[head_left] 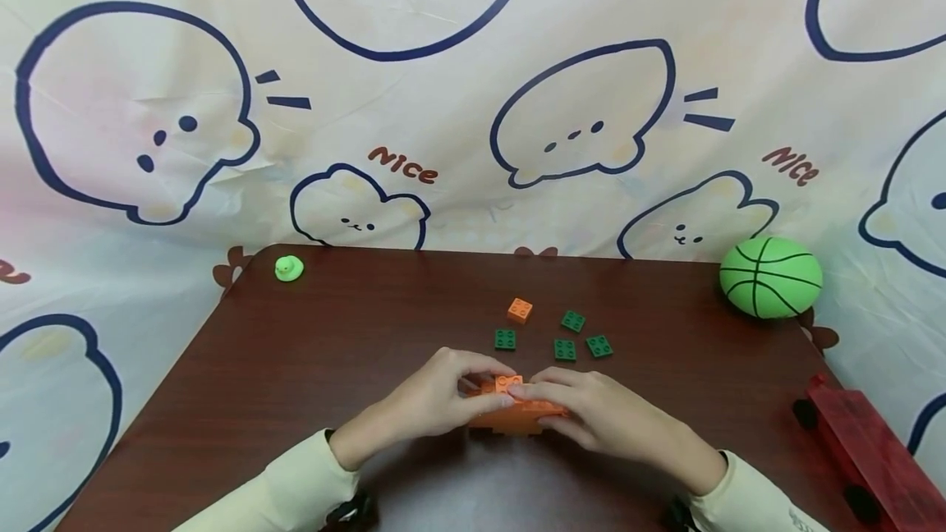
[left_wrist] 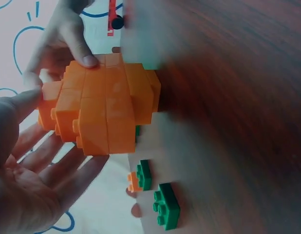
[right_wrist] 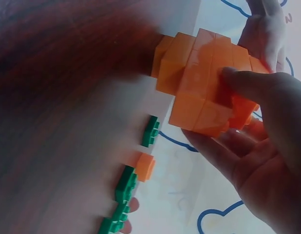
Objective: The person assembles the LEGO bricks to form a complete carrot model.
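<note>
Both hands are at an orange toy-brick build [head_left: 521, 419] on the table, made of stacked blocks that step inward toward top and bottom. My left hand [head_left: 449, 392] holds its upper left part, thumb beside the small top brick [head_left: 508, 382] and fingers behind. From the other side my right hand [head_left: 602, 410] grips it, the thumb [right_wrist: 250, 83] lying against the near face and the fingers round the back. In the left wrist view the build [left_wrist: 99, 105] shows its layered side and studs. Part of its back is hidden by the fingers.
Beyond the hands lie a loose orange brick [head_left: 520, 310] and several green bricks [head_left: 565, 350]. A green toy duck [head_left: 289, 268] sits at the far left corner, a green ball [head_left: 771, 277] at the far right. A red toy vehicle [head_left: 879, 454] stands along the right edge.
</note>
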`<state>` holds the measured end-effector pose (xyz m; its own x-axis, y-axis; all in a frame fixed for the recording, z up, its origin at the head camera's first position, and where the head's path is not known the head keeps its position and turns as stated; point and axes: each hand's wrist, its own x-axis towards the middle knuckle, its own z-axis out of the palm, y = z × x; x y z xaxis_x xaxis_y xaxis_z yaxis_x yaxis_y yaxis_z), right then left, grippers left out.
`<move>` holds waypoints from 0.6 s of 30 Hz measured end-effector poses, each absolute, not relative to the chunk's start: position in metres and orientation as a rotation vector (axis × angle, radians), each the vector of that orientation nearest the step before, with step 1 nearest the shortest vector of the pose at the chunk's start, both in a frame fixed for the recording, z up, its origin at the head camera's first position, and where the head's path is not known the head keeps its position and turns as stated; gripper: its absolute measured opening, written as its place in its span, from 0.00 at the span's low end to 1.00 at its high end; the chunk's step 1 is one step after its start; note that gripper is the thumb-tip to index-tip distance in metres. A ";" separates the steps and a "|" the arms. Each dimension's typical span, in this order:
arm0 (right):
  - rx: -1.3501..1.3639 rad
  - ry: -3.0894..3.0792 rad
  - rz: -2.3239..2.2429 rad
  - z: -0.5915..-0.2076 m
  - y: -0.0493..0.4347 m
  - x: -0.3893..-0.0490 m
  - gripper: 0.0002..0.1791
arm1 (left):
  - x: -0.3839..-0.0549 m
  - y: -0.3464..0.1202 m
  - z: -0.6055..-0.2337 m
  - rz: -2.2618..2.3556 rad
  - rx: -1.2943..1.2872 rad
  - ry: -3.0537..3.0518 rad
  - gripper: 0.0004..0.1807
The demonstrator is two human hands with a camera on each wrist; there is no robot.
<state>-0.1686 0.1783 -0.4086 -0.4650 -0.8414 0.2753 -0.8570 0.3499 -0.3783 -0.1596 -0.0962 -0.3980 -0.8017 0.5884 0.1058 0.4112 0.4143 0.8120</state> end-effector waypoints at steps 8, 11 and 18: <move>1.630 -2.554 0.758 -0.405 0.177 -0.168 0.30 | -0.158 -0.093 -0.393 1.317 0.909 2.511 0.15; 1.591 -2.597 0.755 -0.404 0.177 -0.169 0.32 | -0.161 -0.093 -0.393 1.319 0.914 2.501 0.16; 1.485 -2.734 0.728 -0.406 0.178 -0.167 0.33 | -0.161 -0.095 -0.395 1.290 0.881 2.489 0.18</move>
<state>-0.1670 0.1782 -0.4058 -0.5671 -0.8069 0.1655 -0.7824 0.4649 -0.4144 -0.1609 -0.0953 -0.3947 -0.8016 0.5911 0.0900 0.4142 0.4404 0.7966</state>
